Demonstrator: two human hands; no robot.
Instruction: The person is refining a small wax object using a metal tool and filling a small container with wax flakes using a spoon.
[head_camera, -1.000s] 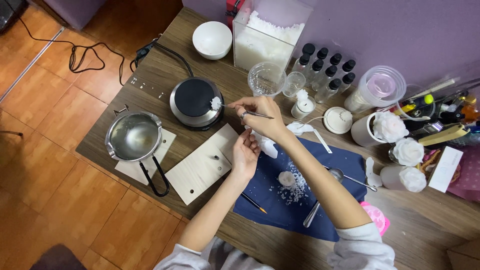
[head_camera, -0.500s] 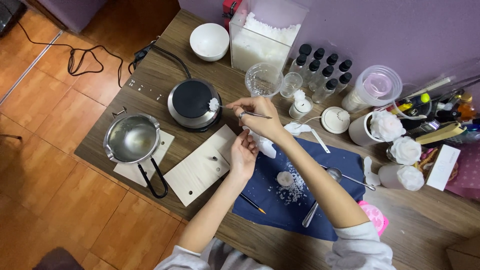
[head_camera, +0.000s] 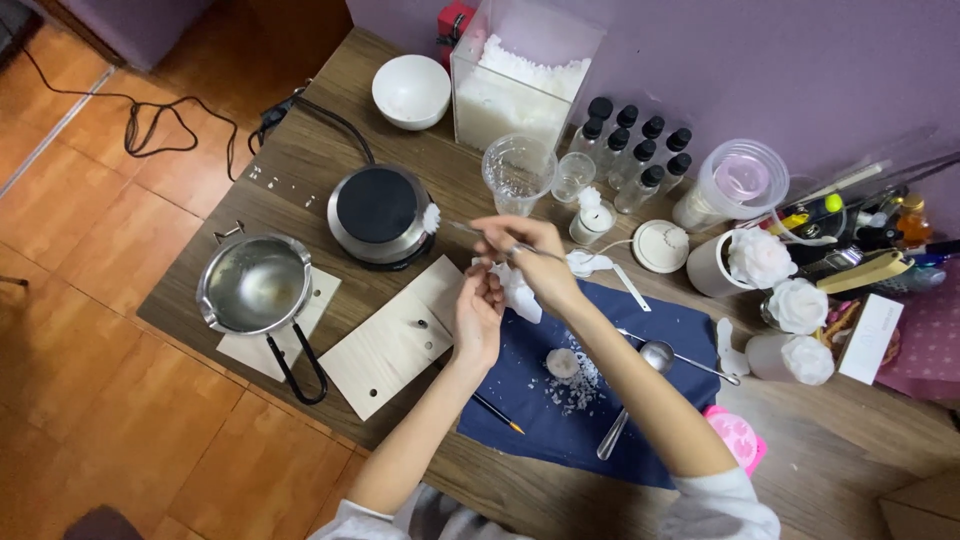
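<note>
My right hand is closed around long metal tweezers that point left and pinch a small white wax piece at the edge of the round black hot plate. Below it, my left hand holds a crumpled white tissue against the tweezers' shaft. Both hands hover above the left edge of a dark blue cloth on the wooden table.
A steel melting pot sits on a wooden board at left. A second wooden board, white bowl, clear box of wax flakes, plastic cup, dark-capped bottles, spoon, wax crumbs and white flower candles lie around.
Both hands stay almost in place, the left hand's tissue shifting slightly along the tweezers. The camera view has drifted a little.
</note>
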